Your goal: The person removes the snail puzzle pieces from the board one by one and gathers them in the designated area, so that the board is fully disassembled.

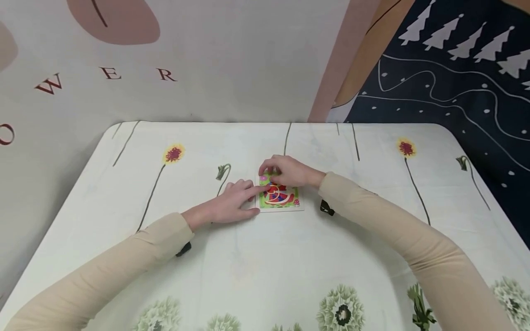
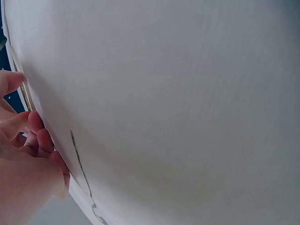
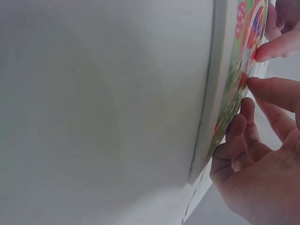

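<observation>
A small square picture puzzle board point(image 1: 279, 202), green with red, white and blue shapes, lies on the table in the head view. My left hand point(image 1: 232, 201) is at its left side. The index finger reaches straight onto the picture, and the thumb lies near the lower left corner. From the upper right, my right hand point(image 1: 289, 170) bends over the top of the board, thumb and fingertips touching it with a gap between them. In the right wrist view, the board point(image 3: 229, 93) appears edge-on under the right hand point(image 3: 267, 159). The left wrist view shows the left hand point(image 2: 28, 150) at the frame's edge.
A white cloth with printed flowers covers the table point(image 1: 248, 266). Behind it stands a pale wall point(image 1: 232, 69) with printed letters. A dark hanging with white trees point(image 1: 455, 92) is at the right.
</observation>
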`<state>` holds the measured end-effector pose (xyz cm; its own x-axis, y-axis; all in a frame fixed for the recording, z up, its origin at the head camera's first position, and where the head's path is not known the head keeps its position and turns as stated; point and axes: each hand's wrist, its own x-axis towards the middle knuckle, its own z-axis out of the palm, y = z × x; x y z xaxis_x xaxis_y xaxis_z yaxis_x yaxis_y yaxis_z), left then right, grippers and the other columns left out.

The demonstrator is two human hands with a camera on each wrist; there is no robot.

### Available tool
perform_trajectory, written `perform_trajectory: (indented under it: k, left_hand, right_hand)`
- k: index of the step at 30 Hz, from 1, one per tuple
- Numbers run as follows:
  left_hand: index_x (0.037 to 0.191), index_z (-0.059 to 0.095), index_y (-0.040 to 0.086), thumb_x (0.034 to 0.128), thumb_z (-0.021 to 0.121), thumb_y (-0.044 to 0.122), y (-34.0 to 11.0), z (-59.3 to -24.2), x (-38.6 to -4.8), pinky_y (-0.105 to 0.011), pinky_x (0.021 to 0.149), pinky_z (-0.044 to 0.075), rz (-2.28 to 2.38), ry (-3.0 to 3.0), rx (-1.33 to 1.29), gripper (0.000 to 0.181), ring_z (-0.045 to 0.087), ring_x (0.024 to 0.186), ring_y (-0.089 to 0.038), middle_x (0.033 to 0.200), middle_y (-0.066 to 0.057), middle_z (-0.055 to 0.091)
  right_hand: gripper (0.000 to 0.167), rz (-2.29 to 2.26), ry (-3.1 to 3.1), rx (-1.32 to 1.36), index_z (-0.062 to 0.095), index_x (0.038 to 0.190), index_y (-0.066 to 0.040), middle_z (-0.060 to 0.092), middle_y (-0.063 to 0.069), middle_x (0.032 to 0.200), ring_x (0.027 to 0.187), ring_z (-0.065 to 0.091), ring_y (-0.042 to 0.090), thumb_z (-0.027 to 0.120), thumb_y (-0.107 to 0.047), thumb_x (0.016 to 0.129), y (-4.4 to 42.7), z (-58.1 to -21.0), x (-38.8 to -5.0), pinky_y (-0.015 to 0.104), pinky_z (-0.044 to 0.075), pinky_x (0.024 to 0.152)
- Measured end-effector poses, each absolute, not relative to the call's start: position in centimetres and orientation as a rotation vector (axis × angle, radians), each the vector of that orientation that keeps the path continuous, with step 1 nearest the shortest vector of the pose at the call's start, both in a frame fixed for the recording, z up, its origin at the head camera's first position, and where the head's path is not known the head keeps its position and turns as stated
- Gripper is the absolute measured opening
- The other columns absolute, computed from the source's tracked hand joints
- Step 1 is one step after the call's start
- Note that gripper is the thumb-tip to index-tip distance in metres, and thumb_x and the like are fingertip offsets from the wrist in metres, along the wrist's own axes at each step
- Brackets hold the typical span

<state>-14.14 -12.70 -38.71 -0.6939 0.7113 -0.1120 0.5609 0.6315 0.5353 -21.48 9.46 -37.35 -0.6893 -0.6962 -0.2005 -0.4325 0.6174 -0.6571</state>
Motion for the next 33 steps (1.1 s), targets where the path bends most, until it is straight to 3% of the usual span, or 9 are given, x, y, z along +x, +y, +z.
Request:
perform_trajectory:
  k: [9, 18, 33]
  left_hand:
    - [0.153, 0.048, 0.006, 0.0962, 0.067, 0.024, -12.65, -38.71, -14.18, -0.038, 0.08, 0.028, 0.668, 2.541, 1.035, 0.063, 0.041, 0.093, -0.022, 0.097, -0.003, 0.046]
    - [0.154, 0.048, 0.005, 0.0961, 0.067, 0.024, -12.7, -38.54, -14.14, -0.038, 0.08, 0.028, 0.683, 2.533, 1.016, 0.063, 0.041, 0.093, -0.022, 0.097, -0.003, 0.047]
    - [0.154, 0.048, 0.006, 0.0961, 0.067, 0.024, -12.67, -38.61, -14.11, -0.038, 0.079, 0.029, 0.666, 2.535, 1.006, 0.064, 0.041, 0.093, -0.022, 0.095, -0.002, 0.047]
  right_hand:
    - [0.026, -0.839, 2.362, -0.837, 0.068, 0.12, -0.006, 0.063, 0.009, 0.104, 0.088, 0.055, 0.022, 0.062, 0.003, 0.096, 9.05, -37.08, -21.7, 0.03, 0.045, 0.081]
    - [0.026, -0.82, 2.398, -0.858, 0.068, 0.122, -0.005, 0.061, 0.013, 0.115, 0.094, 0.052, 0.025, 0.062, 0.002, 0.097, 8.99, -37.12, -21.37, 0.033, 0.045, 0.085]
    - [0.028, -0.826, 2.399, -0.853, 0.065, 0.122, -0.002, 0.058, 0.016, 0.117, 0.097, 0.05, 0.025, 0.06, 0.005, 0.096, 8.88, -37.25, -21.19, 0.034, 0.044, 0.087]
